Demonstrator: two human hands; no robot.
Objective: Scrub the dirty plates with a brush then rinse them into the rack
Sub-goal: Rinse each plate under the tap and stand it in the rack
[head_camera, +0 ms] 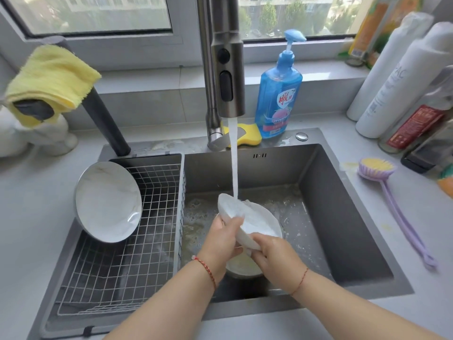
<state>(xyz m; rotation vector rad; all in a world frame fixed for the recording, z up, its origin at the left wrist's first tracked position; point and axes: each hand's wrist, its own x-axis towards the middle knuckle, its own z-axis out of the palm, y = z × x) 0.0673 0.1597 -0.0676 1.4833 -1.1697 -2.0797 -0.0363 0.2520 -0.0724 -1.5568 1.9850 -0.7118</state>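
White plate [247, 222] is tilted under the tap stream [234, 163] in the sink [343, 217], left hand [224, 238] and right hand [274, 256] with fingers curled around its near edge. Rinsing is underway; next, I judge, it joins 1 plate [107, 201] in the rack [137, 241]. The brush [392, 204] lies on the worktop [429, 253].

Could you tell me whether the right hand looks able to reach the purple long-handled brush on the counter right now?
Probably not at once: the right hand grips the white plate under the tap's stream. Otherwise, the purple long-handled brush lies unobstructed on the right counter.
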